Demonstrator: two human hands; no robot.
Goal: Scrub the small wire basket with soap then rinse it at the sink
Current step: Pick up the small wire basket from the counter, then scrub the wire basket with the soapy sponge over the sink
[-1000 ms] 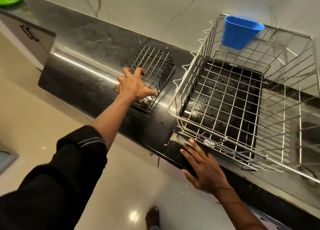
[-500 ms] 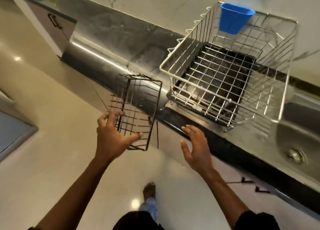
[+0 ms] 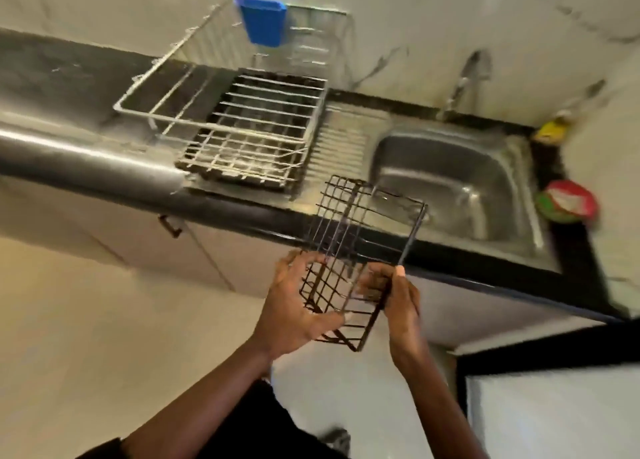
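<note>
Both forearms come up from the bottom of the view and meet in front of the counter [image 3: 69, 77]; the left hand [image 3: 294, 309] is turned with its palm to the right, and its fingers are curled round the lower left side of the basket [image 3: 346, 237], with the thumb laid across the lower front wires; the right hand [image 3: 401, 302] faces it from the other side, its fingers are bent round the lower right wires and its thumb points up along the right edge wire; so both hands are closed on the basket and hold it in the air between them. The basket is small, of dark wire; its long axis goes from the hands up and away, a little tilted to the right; its far end is over the front edge of the counter, near the left front corner of the sink [image 3: 450, 188]; which end is the open one I cannot tell, the picture is blurred. The tap [image 3: 464, 81] stands behind the sink; left of the sink a rack [image 3: 138, 105] of bright wire sits on the counter, and a blue cup [image 3: 263, 20] hangs on its back rim.
</note>
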